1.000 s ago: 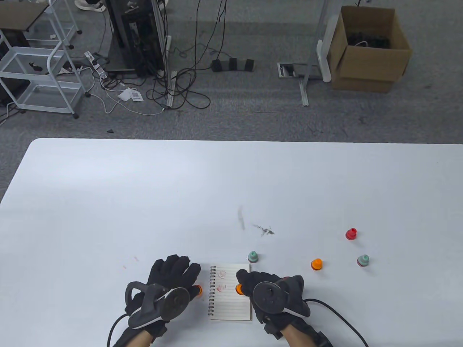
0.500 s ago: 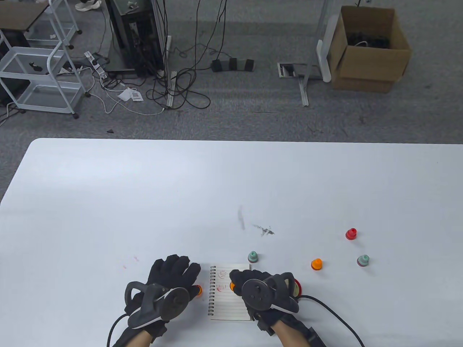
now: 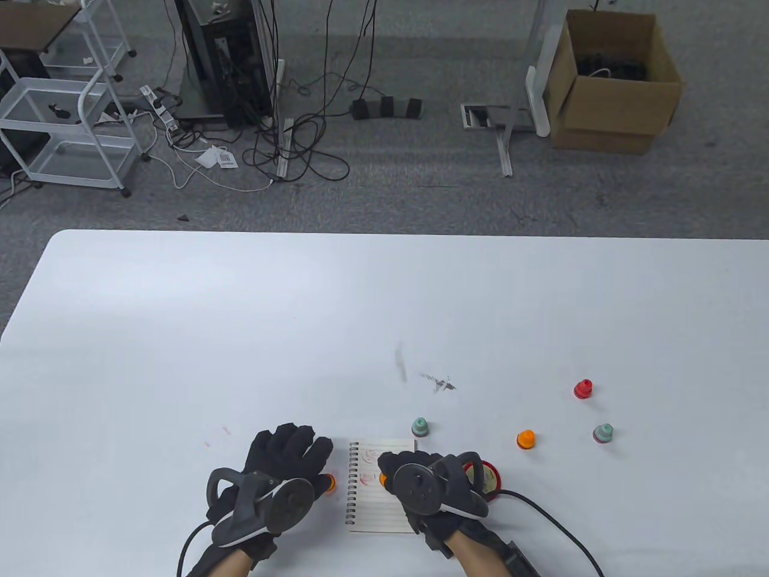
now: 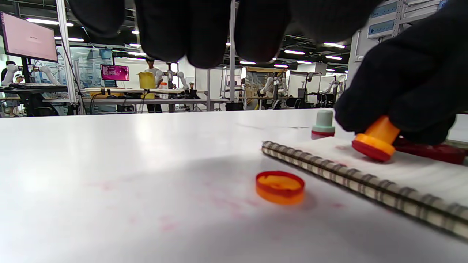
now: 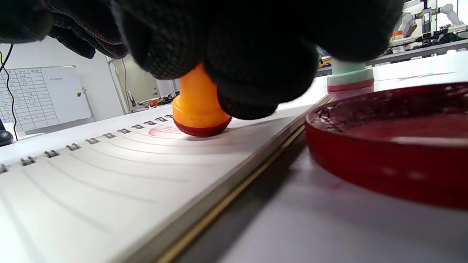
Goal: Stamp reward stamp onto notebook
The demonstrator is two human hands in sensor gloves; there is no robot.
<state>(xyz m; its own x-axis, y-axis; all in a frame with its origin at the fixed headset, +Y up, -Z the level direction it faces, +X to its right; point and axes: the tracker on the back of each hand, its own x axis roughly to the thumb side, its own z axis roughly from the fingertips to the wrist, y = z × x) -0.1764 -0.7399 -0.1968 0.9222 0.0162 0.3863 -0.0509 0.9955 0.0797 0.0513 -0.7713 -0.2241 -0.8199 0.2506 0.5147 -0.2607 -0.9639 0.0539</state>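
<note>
A small spiral notebook (image 3: 375, 502) lies open near the table's front edge, with faint red prints on its lined page (image 5: 109, 157). My right hand (image 3: 389, 472) pinches an orange stamp (image 3: 383, 479) by its handle. The stamp's red face (image 5: 199, 129) sits on the upper part of the page, slightly tilted in the left wrist view (image 4: 374, 140). My left hand (image 3: 294, 448) lies flat on the table left of the notebook, fingers straight, holding nothing. The stamp's orange cap (image 4: 280, 187) sits on the table beside the spiral binding (image 4: 365, 180).
A round red ink pad (image 3: 489, 478) sits just right of the notebook, close to my right wrist. A teal stamp (image 3: 420, 427) stands behind the notebook. Further right stand an orange stamp (image 3: 525, 439), a teal one (image 3: 603, 433) and a red one (image 3: 583, 389).
My right hand has moved left over the notebook with the orange stamp, uncovering the red ink pad. The left hand and the cap have stayed put.
</note>
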